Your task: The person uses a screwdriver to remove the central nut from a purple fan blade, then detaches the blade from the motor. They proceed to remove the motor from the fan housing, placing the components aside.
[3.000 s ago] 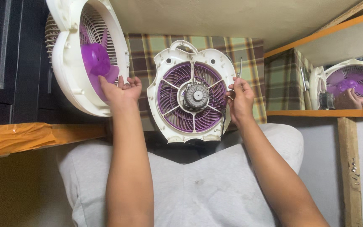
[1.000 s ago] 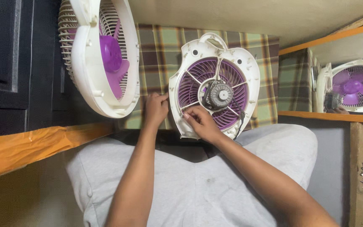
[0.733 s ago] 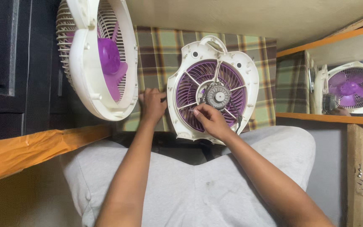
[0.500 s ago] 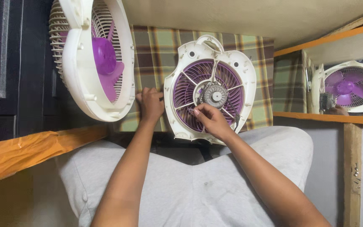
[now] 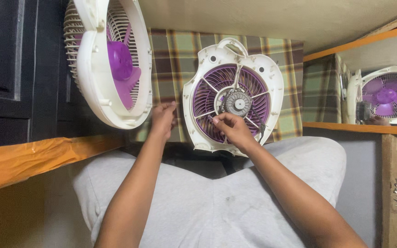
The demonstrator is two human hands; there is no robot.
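A white fan housing (image 5: 272, 78) with a purple grille and a grey motor (image 5: 238, 104) at its centre stands upright against a plaid cloth (image 5: 175, 55). My right hand (image 5: 229, 129) rests on the lower left of the grille, below the motor, with thumb and forefinger pinched together. Whether something small sits in the pinch is hidden. My left hand (image 5: 163, 117) hovers just left of the housing's rim with its fingers curled in, and I see nothing in it. The fan's other half (image 5: 93, 69), white with a purple blade (image 5: 121, 62), leans at the upper left.
A dark cabinet (image 5: 5, 69) and an orange-taped ledge (image 5: 33, 158) lie to the left. A mirror with an orange frame (image 5: 359, 126) at the right reflects the fan. My grey-clad lap (image 5: 207, 197) fills the foreground. A wooden post (image 5: 391, 183) stands at the far right.
My left hand has come off the housing's rim and drawn slightly left. My right hand stays pinched on the grille below the motor. The view has shifted a little.
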